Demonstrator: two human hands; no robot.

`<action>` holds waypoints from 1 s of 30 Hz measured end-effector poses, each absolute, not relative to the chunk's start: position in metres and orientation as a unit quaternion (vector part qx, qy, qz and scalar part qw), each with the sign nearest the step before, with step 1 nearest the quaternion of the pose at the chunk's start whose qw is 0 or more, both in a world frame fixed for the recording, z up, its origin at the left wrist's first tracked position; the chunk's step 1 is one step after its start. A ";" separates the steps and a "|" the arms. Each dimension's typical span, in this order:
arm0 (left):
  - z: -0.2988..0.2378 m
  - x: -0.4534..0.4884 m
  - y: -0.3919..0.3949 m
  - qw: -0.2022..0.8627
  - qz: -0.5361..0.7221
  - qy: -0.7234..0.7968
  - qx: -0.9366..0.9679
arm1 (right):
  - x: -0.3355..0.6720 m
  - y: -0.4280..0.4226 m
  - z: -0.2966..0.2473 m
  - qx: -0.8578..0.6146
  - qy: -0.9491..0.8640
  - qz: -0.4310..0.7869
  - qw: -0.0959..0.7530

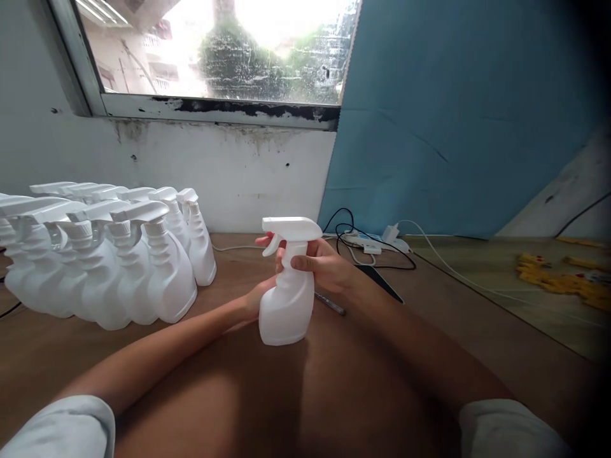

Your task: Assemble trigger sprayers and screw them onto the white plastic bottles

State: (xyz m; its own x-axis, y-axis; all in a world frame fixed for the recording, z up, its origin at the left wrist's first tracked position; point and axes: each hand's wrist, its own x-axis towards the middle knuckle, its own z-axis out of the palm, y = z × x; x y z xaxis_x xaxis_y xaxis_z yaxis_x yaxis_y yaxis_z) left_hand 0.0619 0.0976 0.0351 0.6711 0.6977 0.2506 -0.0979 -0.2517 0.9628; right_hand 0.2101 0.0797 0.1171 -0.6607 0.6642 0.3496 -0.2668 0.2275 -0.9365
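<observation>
A white spray bottle (287, 302) stands upright on the brown table (238, 381) in front of me. My right hand (321, 263) is wrapped round its neck just under the trigger head, fingers closed. My left hand (255, 300) holds the bottle's body from the left side; its fingers are mostly hidden behind the bottle.
Several identical white spray bottles (100, 261) stand in rows at the left. A pen (330, 305) and a dark flat object (379, 282) lie behind the bottle. A power strip with cables (370, 242) lies by the wall. Yellow pieces (563, 277) lie at the right.
</observation>
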 end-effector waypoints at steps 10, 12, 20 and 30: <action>0.012 0.061 0.094 0.734 0.227 0.198 0.609 | 0.199 0.074 0.115 -0.113 -0.704 0.572 0.405; 0.010 0.061 0.096 0.740 0.226 0.205 0.600 | 0.198 0.074 0.114 -0.113 -0.707 0.561 0.415; 0.011 0.063 0.090 0.741 0.249 0.224 0.582 | 0.196 0.073 0.112 -0.115 -0.714 0.540 0.431; 0.011 0.055 0.086 0.770 0.263 0.189 0.549 | 0.194 0.070 0.113 -0.115 -0.728 0.524 0.427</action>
State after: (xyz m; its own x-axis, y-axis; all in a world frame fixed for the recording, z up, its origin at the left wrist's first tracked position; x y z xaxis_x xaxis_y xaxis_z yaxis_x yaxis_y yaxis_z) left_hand 0.0549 0.0860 0.0108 0.7896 0.6137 -0.0022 -0.1974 0.2575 0.9459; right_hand 0.1938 0.0699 0.1127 -0.6089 0.6146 0.5014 -0.2798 0.4251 -0.8608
